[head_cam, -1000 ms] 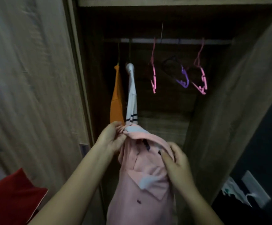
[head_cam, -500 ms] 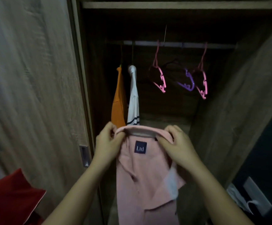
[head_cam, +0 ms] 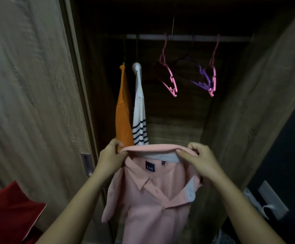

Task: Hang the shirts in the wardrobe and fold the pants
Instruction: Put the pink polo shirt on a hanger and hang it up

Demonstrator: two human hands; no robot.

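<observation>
Dark wood-grain panels frame an open wardrobe, its pale sliding door with a recessed metal pull standing to the left. High inside runs a horizontal metal hanging rail. An orange shirt and a white shirt with navy stripes hang from its left part, just beside each other and edge-on to the camera. Farther right hang bare plastic hangers: a pink one, a purple one and a second pink one, these last two overlapping. In front of the wardrobe opening, below the hung shirts, the person holds up a salmon-pink polo shirt with a pale grey collar lining. The left hand pinches the left end of the back collar, fingers curled over the fold; the right hand grips the right end, thumb in front and fingers curled behind. The collar edge is stretched level between them. The shirt's long axis runs straight down, collar uppermost, and its hem leaves the bottom of the view. The open neck faces the camera, showing a dark blue neck label and the buttoned placket below it, and one short sleeve droops on the left. A red cloth lies at the lower left, and a white wall plate sits on the dark wall at the lower right.
</observation>
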